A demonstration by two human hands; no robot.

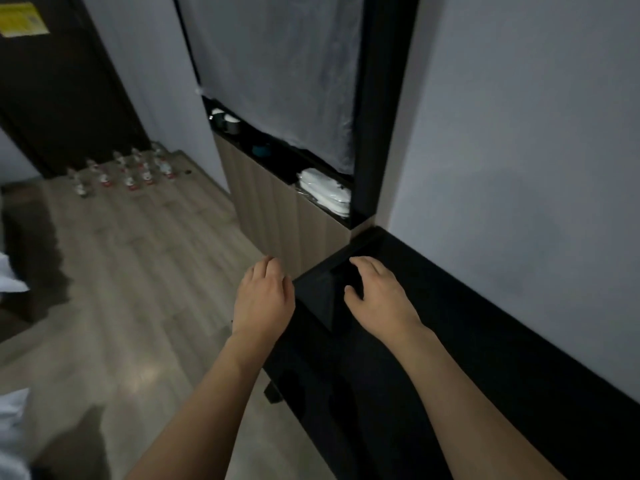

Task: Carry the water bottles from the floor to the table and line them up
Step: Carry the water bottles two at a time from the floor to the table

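Head view | water bottles (124, 171) upright in rows on floor (138, 258) by dark door (59, 81), well apart from both hands | left hand (263, 296) nearer; right hand (377, 292) over black surface (485, 358) | fingers loosely curled, holding nothing.

Looks like hotel or guest room. Dark door (52, 98) with yellow notice (22, 20), wood-look floor (138, 254), built-in niche shelf (277, 161) holding cups (227, 121) and packed white slippers (325, 195), long black counter (450, 341) along grey wall (519, 150).
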